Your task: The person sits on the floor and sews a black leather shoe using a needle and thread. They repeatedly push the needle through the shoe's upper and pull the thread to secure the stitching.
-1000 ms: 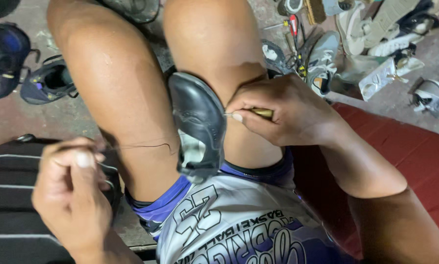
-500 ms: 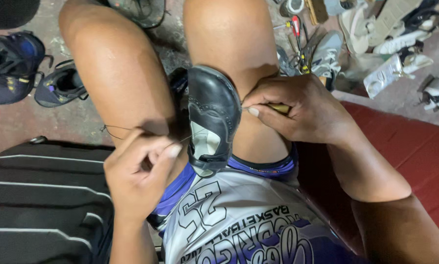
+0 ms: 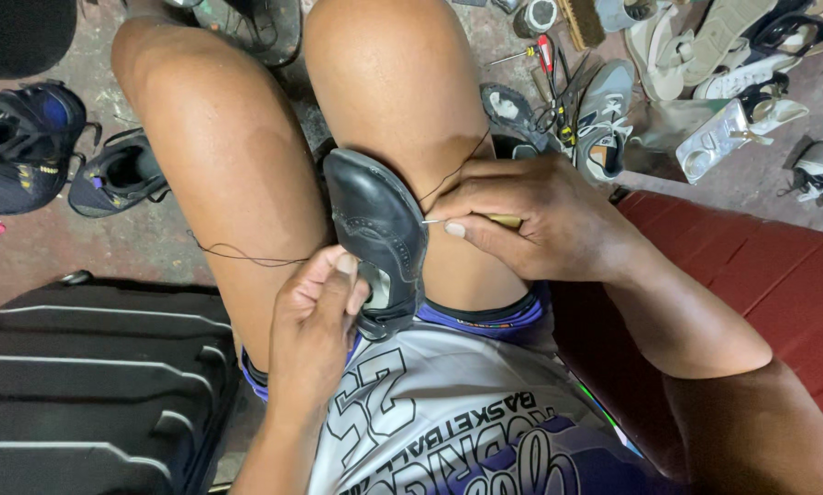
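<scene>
A black leather shoe is clamped sole-side up between my thighs. My right hand grips a wooden-handled awl whose metal tip pokes into the shoe's right edge. My left hand rests on the shoe's heel opening, fingers pinched on a thin dark thread that trails left across my thigh. Another strand of thread runs from the shoe up over my right thigh.
A black ribbed suitcase lies at lower left. Dark sneakers sit on the floor at left. Scissors, a screwdriver, a grey sneaker and several sandals lie at upper right. A red surface is under my right arm.
My left hand has moved right from out by the suitcase to the shoe's heel, bringing the thread in with it. My right hand stays at the shoe's edge with the awl.
</scene>
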